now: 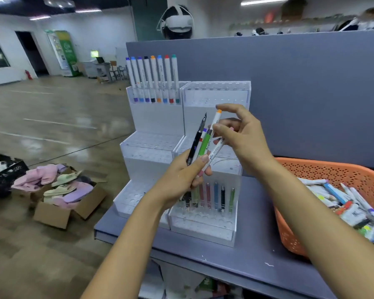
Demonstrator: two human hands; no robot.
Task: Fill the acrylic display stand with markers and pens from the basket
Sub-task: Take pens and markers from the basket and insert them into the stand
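Observation:
A tiered clear acrylic display stand [151, 145] stands on the grey table. Its top left tier holds several white markers [153, 76] with coloured caps; its bottom right tier holds several pens [216, 196]. My left hand [181, 180] grips a bundle of pens and markers [200, 145] in front of the stand, among them a black pen, a green one and white acrylic markers. My right hand [240, 134] pinches an orange-capped white marker [216, 120] in that bundle. The orange basket [337, 171] at the right holds many more markers and pens.
A grey partition [300, 83] rises behind the stand. A person wearing a white headset [177, 21] stands beyond it. On the floor at the left lie cardboard boxes of slippers [63, 190] and a black crate [2, 169].

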